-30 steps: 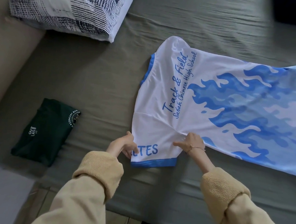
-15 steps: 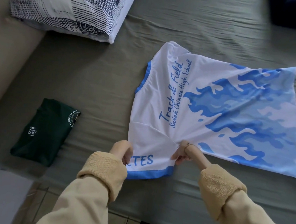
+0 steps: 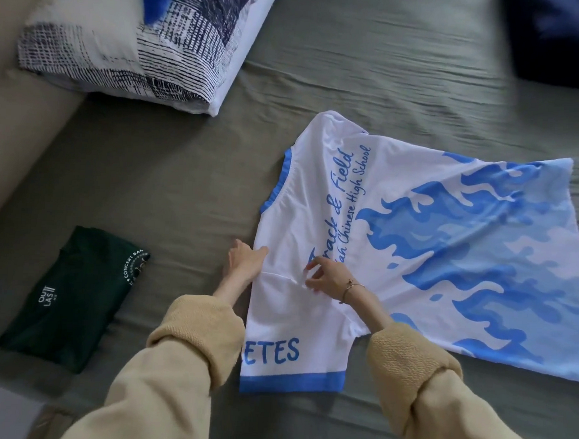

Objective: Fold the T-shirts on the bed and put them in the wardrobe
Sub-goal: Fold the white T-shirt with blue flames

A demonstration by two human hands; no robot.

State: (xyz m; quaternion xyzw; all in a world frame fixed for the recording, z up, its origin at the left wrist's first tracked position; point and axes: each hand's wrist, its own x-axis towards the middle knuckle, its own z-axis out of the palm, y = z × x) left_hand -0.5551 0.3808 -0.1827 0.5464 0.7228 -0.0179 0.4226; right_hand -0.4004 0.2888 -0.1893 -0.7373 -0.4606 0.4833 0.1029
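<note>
A white T-shirt [image 3: 431, 247] with blue flames and "Track & Field" lettering lies spread on the bed, its blue-edged sleeve [image 3: 294, 364] flat towards me. My left hand [image 3: 245, 262] rests with straight fingers on the shirt's left edge at the shoulder seam. My right hand [image 3: 332, 277] lies on the fabric just right of that seam, fingers spread and lightly bent, holding nothing that I can see. A dark green T-shirt [image 3: 72, 298] lies folded on the bed to the left.
The grey-green bed sheet [image 3: 183, 180] runs under everything. A navy and white patterned pillow [image 3: 146, 44] sits at the back left. A dark blue item [image 3: 559, 38] is at the back right corner. A beige bed frame [image 3: 14, 131] borders the left.
Both hands let go of the sleeve they were pulling towards me and moved up to the shoulder seam. The sleeve now lies flat and stretched out.
</note>
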